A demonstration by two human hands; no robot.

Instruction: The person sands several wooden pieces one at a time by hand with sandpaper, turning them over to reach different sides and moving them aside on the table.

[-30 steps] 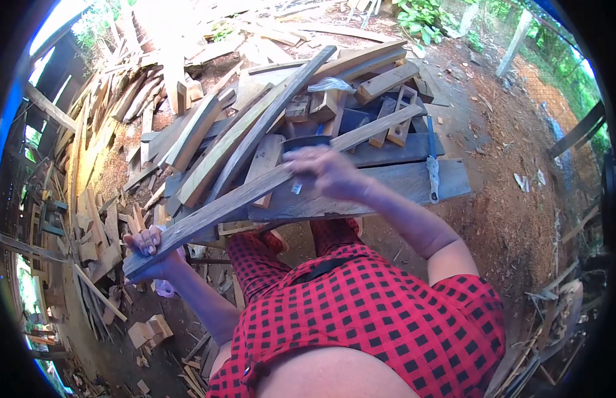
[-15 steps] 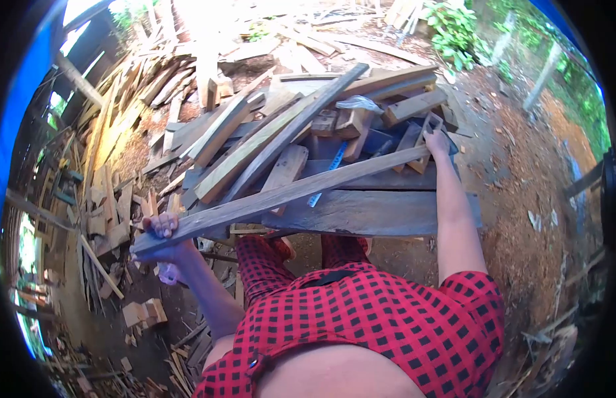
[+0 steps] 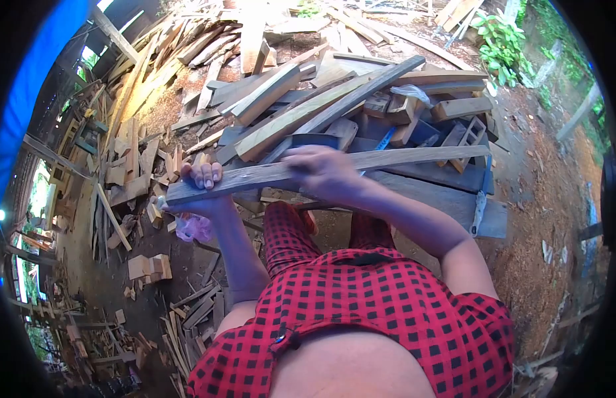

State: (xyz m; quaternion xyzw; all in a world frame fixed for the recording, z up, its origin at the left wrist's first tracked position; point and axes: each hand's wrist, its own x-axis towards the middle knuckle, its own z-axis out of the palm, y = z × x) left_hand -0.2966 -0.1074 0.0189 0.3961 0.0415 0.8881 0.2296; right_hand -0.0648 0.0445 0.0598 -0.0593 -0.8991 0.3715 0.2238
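Observation:
A long wooden bar (image 3: 414,158) crosses in front of me, its left end held up in my left hand (image 3: 205,189), whose fingers curl over its top edge. My right hand (image 3: 324,174) is closed and blurred by motion at the bar's left half. A dark, curved-looking object (image 3: 314,140) shows just beyond its knuckles; what exactly the hand grips is unclear. Behind the bar, a wooden frame-like piece (image 3: 472,140) rests among stacked beams, and a blue strip (image 3: 386,138) lies there too.
Grey planks (image 3: 430,199) form a low work surface before my legs, piled with beams (image 3: 294,119). A pale-handled object (image 3: 479,211) lies at its right edge. Scrap wood (image 3: 132,159) and cut blocks (image 3: 148,267) cover the ground at left, near a pink plastic bag (image 3: 194,227).
My right hand has moved left from the bar's far right end to its left half. The view has shifted, so the bar and pile appear farther right. My left hand still holds the left end.

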